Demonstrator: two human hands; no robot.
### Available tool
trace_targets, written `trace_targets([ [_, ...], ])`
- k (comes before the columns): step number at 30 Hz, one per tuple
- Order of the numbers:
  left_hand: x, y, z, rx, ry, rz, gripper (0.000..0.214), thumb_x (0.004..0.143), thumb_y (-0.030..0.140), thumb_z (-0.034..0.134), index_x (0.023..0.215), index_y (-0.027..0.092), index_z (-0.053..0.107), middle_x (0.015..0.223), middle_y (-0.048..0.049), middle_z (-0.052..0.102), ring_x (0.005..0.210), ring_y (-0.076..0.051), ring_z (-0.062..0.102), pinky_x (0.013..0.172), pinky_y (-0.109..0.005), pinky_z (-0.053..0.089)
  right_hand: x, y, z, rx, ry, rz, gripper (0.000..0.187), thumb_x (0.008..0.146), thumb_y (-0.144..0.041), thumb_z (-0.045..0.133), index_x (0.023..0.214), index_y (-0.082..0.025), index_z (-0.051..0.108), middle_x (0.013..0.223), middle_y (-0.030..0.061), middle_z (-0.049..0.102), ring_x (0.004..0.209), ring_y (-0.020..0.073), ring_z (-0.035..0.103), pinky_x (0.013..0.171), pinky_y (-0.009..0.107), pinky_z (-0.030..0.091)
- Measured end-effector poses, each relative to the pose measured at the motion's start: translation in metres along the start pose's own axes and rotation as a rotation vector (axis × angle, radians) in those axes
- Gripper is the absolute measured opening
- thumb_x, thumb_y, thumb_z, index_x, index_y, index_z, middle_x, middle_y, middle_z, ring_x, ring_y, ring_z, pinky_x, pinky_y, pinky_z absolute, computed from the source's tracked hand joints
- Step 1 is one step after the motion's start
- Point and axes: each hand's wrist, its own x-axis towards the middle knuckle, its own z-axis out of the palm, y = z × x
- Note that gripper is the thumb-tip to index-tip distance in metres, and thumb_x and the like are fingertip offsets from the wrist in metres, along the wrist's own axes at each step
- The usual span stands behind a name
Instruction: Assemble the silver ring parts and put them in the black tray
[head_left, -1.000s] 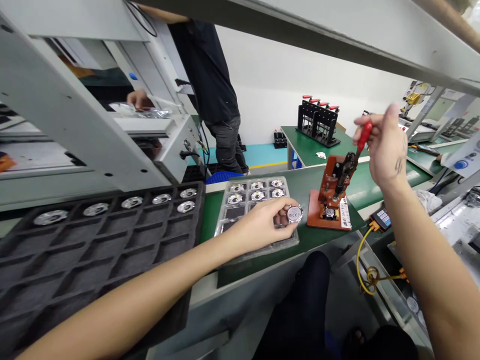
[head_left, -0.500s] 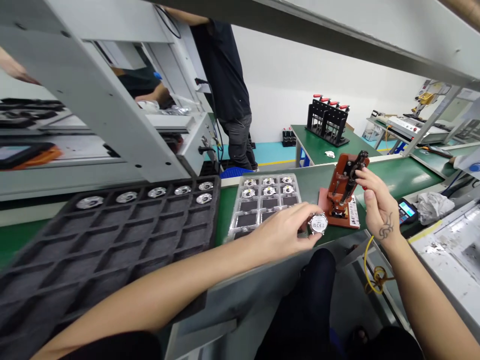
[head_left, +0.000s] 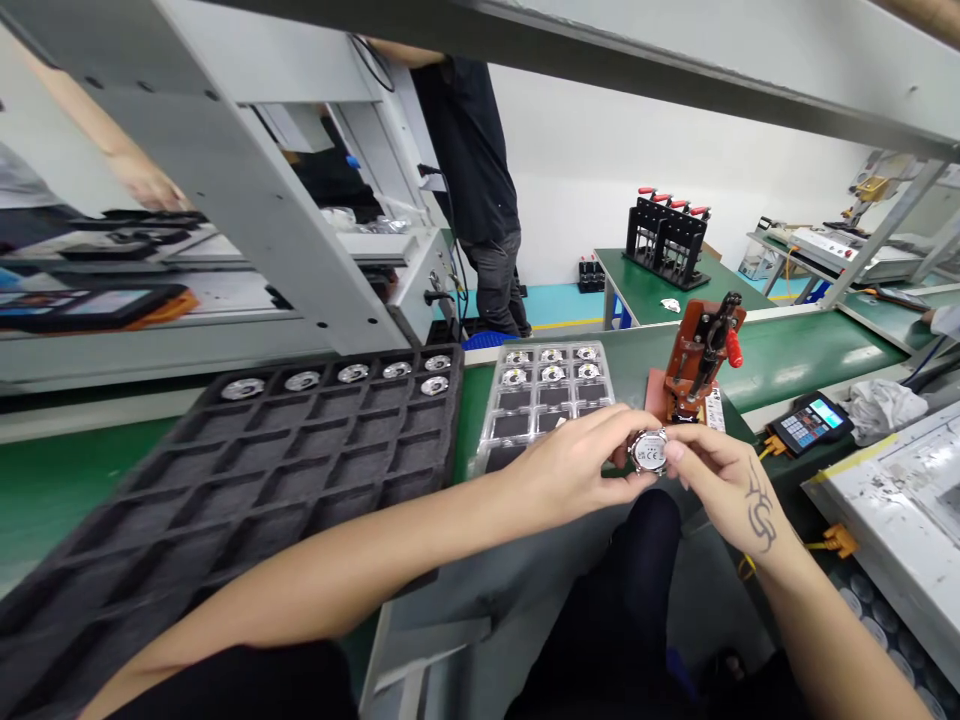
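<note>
A round metal watch case (head_left: 647,452), its printed back facing me, sits between both hands in front of the press. My left hand (head_left: 581,462) grips it by the rim between thumb and fingers. From the other side, my right hand (head_left: 716,475) pinches its edge, the thumb lying on the back. Just beyond the hands stands a reddish-brown hand press (head_left: 694,360) with a red-knobbed lever. To the left, a clear plastic tray (head_left: 517,400) carries several watch parts in its two far rows. A black foam tray (head_left: 337,470) holds several similar round parts along its far edge.
A keypad device with a lit screen (head_left: 811,422) lies right of the press, near a white cloth (head_left: 879,408). A grey metal frame (head_left: 277,190) rises at left. Behind, a black fixture with red handles (head_left: 667,238) stands on another table; a person (head_left: 476,170) stands nearby.
My right hand has left the press lever and come down left to the watch case, gripping its edge. My left hand still holds the case. The view has shifted slightly left.
</note>
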Motion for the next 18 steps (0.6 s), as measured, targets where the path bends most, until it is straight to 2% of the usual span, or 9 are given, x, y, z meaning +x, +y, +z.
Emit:
trace_targets([
  [3, -0.013, 0.004, 0.008, -0.366, -0.008, -0.164, 0.036, 0.093, 0.029, 0.078, 0.126, 0.023, 0.065, 0.105, -0.0052, 0.074, 0.085, -0.02, 0.074, 0.081, -0.036, 0.063, -0.003, 0.007, 0.012, 0.077, -0.031, 0.008, 0.027, 0.096, -0.05, 0.078, 0.101, -0.023, 0.081, 0.088, 0.0044, 0.081, 0.075, 0.0203, 0.076, 0.071, 0.031, 0.064],
  [5, -0.025, -0.007, 0.013, -0.617, -0.003, -0.295, 0.033, 0.096, 0.033, 0.076, 0.123, 0.021, 0.063, 0.102, -0.0068, 0.077, 0.085, -0.02, 0.077, 0.082, -0.038, 0.065, -0.008, 0.018, 0.022, 0.068, -0.051, 0.008, 0.026, 0.097, -0.049, 0.077, 0.103, -0.024, 0.08, 0.087, 0.0044, 0.082, 0.074, 0.0203, 0.076, 0.069, 0.031, 0.064],
  [6, -0.032, -0.018, 0.012, -0.658, 0.021, -0.356, 0.029, 0.098, 0.036, 0.074, 0.12, 0.02, 0.063, 0.098, -0.0073, 0.078, 0.083, -0.021, 0.078, 0.081, -0.038, 0.066, -0.011, 0.025, 0.026, 0.051, -0.065, 0.01, 0.026, 0.098, -0.049, 0.076, 0.107, -0.025, 0.08, 0.09, 0.0052, 0.083, 0.077, 0.0214, 0.078, 0.071, 0.032, 0.065],
  [8, -0.05, -0.051, -0.004, -0.47, 0.124, -0.464, 0.028, 0.098, 0.04, 0.075, 0.113, 0.018, 0.065, 0.093, -0.0077, 0.08, 0.082, -0.021, 0.079, 0.081, -0.038, 0.065, -0.018, 0.044, 0.03, 0.006, -0.094, 0.02, 0.031, 0.098, -0.051, 0.075, 0.117, -0.027, 0.079, 0.103, 0.0079, 0.085, 0.089, 0.0249, 0.081, 0.081, 0.036, 0.068],
  [9, -0.061, -0.071, -0.02, -0.247, 0.212, -0.516, 0.027, 0.099, 0.04, 0.074, 0.112, 0.018, 0.067, 0.091, -0.0072, 0.08, 0.081, -0.021, 0.079, 0.081, -0.037, 0.065, -0.022, 0.054, 0.03, -0.017, -0.106, 0.03, 0.034, 0.099, -0.052, 0.074, 0.122, -0.027, 0.079, 0.108, 0.0091, 0.085, 0.095, 0.0266, 0.082, 0.086, 0.038, 0.069],
  [10, -0.073, -0.091, -0.039, 0.025, 0.28, -0.576, 0.025, 0.099, 0.039, 0.072, 0.112, 0.019, 0.069, 0.096, -0.0064, 0.082, 0.086, -0.021, 0.079, 0.084, -0.035, 0.064, -0.026, 0.065, 0.028, -0.038, -0.11, 0.044, 0.037, 0.099, -0.054, 0.074, 0.124, -0.027, 0.079, 0.112, 0.0101, 0.085, 0.098, 0.0279, 0.083, 0.09, 0.04, 0.069],
  [12, -0.097, -0.13, -0.084, 0.241, 0.379, -0.671, 0.019, 0.099, 0.034, 0.071, 0.108, 0.017, 0.073, 0.107, -0.0099, 0.082, 0.104, -0.025, 0.077, 0.097, -0.04, 0.06, -0.035, 0.085, 0.02, -0.068, -0.091, 0.083, 0.04, 0.097, -0.057, 0.074, 0.123, -0.027, 0.08, 0.111, 0.0109, 0.086, 0.097, 0.0295, 0.084, 0.089, 0.041, 0.07],
  [15, -0.128, -0.177, -0.14, 0.435, 0.394, -0.78, 0.017, 0.099, 0.032, 0.071, 0.098, 0.016, 0.076, 0.112, -0.0124, 0.081, 0.117, -0.029, 0.072, 0.11, -0.048, 0.053, -0.047, 0.11, 0.005, -0.093, -0.045, 0.157, 0.041, 0.096, -0.058, 0.076, 0.123, -0.027, 0.081, 0.111, 0.0109, 0.086, 0.096, 0.0306, 0.084, 0.081, 0.038, 0.072],
  [18, -0.148, -0.208, -0.159, 0.537, 0.3, -0.861, 0.025, 0.103, 0.037, 0.071, 0.113, 0.015, 0.075, 0.122, -0.0113, 0.077, 0.116, -0.028, 0.072, 0.107, -0.051, 0.057, -0.057, 0.127, -0.007, -0.127, -0.048, 0.253, 0.044, 0.098, -0.058, 0.073, 0.127, -0.025, 0.08, 0.115, 0.0111, 0.086, 0.1, 0.0293, 0.084, 0.081, 0.032, 0.071],
])
